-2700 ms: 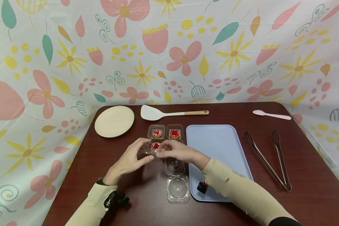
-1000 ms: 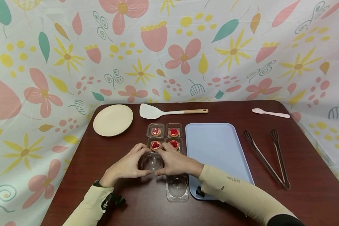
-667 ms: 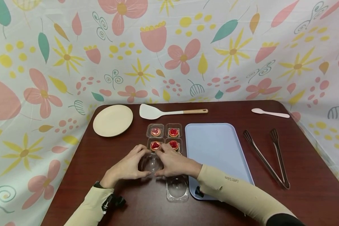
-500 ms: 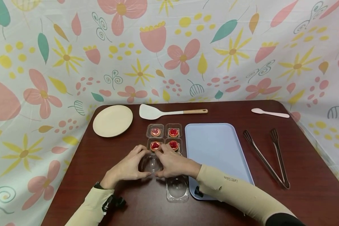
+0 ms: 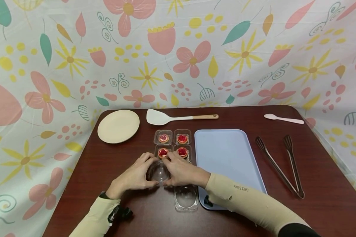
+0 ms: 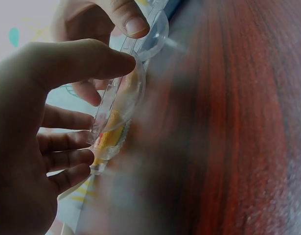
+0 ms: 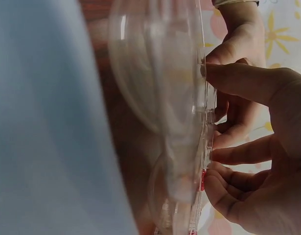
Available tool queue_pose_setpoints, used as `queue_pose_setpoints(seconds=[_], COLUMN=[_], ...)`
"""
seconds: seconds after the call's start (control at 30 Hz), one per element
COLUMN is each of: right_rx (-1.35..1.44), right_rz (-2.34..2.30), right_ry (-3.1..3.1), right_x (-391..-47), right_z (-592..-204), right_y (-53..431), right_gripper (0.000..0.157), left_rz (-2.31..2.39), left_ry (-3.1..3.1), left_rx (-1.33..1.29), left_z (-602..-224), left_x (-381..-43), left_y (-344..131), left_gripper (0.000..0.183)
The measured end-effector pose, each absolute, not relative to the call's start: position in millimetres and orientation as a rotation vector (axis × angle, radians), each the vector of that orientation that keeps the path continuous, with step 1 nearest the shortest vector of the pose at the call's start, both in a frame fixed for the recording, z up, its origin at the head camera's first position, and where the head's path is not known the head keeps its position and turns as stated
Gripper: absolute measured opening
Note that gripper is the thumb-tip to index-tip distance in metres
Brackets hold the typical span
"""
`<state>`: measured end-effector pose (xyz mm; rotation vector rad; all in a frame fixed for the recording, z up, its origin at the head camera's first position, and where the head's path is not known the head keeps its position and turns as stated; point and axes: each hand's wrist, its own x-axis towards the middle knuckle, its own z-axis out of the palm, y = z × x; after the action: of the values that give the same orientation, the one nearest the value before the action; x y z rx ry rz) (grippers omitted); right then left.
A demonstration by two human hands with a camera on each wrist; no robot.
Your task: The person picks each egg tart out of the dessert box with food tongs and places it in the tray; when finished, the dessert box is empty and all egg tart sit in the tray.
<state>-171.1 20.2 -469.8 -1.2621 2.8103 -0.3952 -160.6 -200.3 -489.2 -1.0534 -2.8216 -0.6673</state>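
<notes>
My left hand [image 5: 136, 172] and right hand [image 5: 181, 169] hold opposite sides of a clear domed plastic lid [image 5: 160, 171]. Thumbs sit at its near edge and fingers at its far edge. The left wrist view shows the left thumb and fingertips on the lid's thin rim [image 6: 111, 98]. Seen from the right wrist, the right thumb and fingers meet the rim too. Just beyond the hands stand clear plastic boxes [image 5: 163, 132] in two rows, with red-topped tarts [image 5: 182, 152] in them. The right hand hides much of another lid behind it.
A further domed lid [image 5: 186, 199] lies nearer the front, beside a blue tray [image 5: 225, 158]. Tongs [image 5: 281, 168] lie spread at the right, with a pink spoon [image 5: 284, 119] behind. A white spatula [image 5: 181, 118] and a cream plate [image 5: 118, 126] are at the back.
Both hands have come towards the front with the lid, from over the front-left tart box to the spot before it. In the last second they have hardly moved.
</notes>
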Motion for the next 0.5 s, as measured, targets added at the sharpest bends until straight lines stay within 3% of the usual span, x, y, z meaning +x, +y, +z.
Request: queue_pose_setpoints(seconds=[0.5], right_rx=[-1.313], right_rz=[-0.296], right_ry=[2.856], right_x=[-170.6], right_z=[-472.0], right_y=[18.9], right_gripper=[0.076], left_rz=[-0.623], left_ry=[-2.834], left_rx=[-1.062], left_z=[-491.4], left_x=[-160.4], left_y=[-199.0], left_gripper=[0.072])
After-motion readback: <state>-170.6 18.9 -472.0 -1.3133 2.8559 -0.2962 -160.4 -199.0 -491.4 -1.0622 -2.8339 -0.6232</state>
